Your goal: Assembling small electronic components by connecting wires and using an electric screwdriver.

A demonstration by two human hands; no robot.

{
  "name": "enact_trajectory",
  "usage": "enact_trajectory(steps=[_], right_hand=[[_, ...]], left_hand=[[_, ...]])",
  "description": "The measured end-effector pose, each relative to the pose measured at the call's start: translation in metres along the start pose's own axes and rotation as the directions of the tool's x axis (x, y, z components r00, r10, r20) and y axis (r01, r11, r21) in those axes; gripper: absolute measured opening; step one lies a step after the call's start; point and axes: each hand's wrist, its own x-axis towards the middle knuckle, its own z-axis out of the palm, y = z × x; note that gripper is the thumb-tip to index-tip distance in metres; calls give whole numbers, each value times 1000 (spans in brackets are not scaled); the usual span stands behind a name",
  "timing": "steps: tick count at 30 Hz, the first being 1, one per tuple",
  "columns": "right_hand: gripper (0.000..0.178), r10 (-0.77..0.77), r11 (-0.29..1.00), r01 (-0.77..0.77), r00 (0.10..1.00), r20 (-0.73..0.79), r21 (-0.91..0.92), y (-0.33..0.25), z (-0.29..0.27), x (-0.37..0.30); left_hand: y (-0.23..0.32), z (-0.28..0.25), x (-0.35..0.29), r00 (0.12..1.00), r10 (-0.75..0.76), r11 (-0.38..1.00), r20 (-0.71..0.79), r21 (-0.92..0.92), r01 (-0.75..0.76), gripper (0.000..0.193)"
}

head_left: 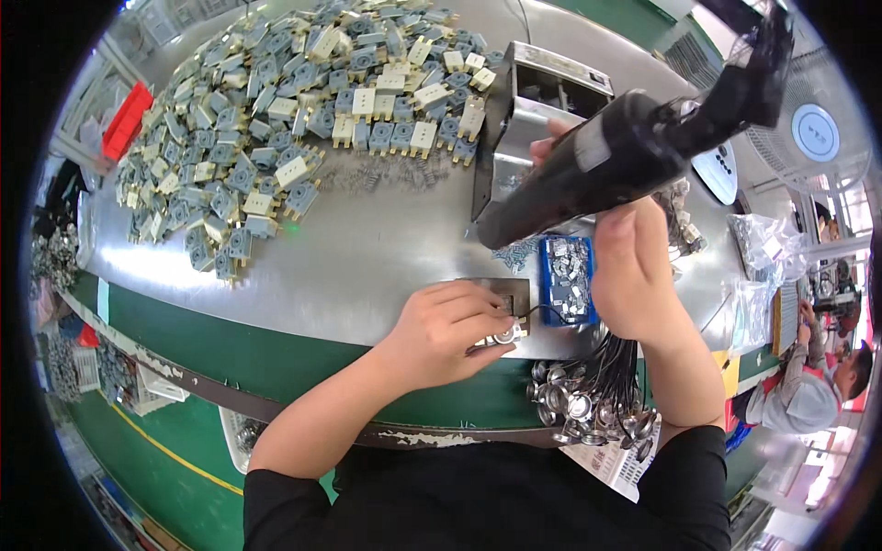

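Note:
My left hand (450, 332) is closed, its thumb and fingers pinching a small part with a round silvery disc (504, 332) at a small metal fixture (520, 292) near the table's front edge. A thin dark wire runs from that part toward the right. My right hand (634, 266) is wrapped round a black electric screwdriver (588, 165), which slants across the view and hides most of the fingers. Fingertips show on its far side, next to an open metal box (560, 83). Beside the fixture sits a blue tray (568, 280) of small metal pieces.
A big heap of grey and cream switch-like blocks (303, 101) covers the back left. Loose screws (517, 254) lie by the tray. Black wires with round metal ends (579, 404) hang over the front edge. A fan (813, 129) and another person (799, 395) are at right.

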Motion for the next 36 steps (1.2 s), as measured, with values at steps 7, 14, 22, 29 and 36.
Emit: enact_trajectory(steps=[7,14,22,29,36], right_hand=[[29,166,917,-8,916,365,-398,4,-20,-29],[45,61,950,81,899,434,-301,11,1,-65],[40,-110,876,223,956,272,-428,23,13,-79],[34,-663,582,702,702,260,-411,33,-44,-84],[33,-102,903,-305,529,-842,-301,111,-186,-41]], left_hand=[[3,-4,-3,999,20,998,-28,57,-18,31],[6,-8,2,983,-48,999,-177,17,52,37],[23,-13,8,977,85,971,-195,236,-37,45],[26,-14,8,975,2,989,-221,-141,-34,75],[16,-14,-6,996,-78,996,-51,-49,75,49]])
